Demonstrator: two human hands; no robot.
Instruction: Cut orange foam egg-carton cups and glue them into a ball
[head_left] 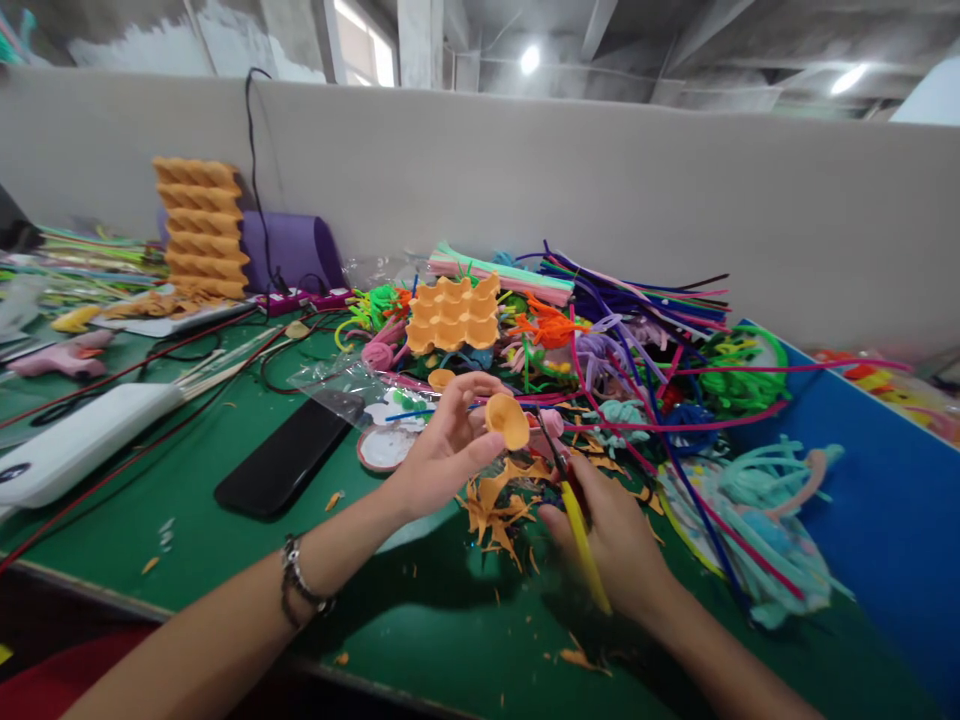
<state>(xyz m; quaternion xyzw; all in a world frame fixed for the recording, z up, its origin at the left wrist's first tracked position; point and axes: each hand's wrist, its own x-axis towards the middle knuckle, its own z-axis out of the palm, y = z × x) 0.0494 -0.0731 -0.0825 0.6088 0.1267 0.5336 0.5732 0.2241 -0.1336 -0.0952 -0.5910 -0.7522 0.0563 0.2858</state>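
Observation:
My left hand (457,445) pinches a small orange cup (508,421), round and hollow like one cell of an egg carton. In my right hand (611,535) are scissors (579,550) with yellow handles, their dark blades pointing up beside the cup but apart from it. Beneath both hands lies a pile of orange scraps (491,510). Behind the left hand, a piece of orange egg carton (454,315) leans on a heap of pipe cleaners. Another orange cup (441,379) sits just behind my left fingers.
A black phone (289,455) and a white glue-gun-like device (90,440) lie on the green table (300,570) to the left. A taller egg carton (201,230) stands at the back left near a purple roll (292,250). Teal pipe cleaners (780,530) lie right, beside a blue panel (862,470).

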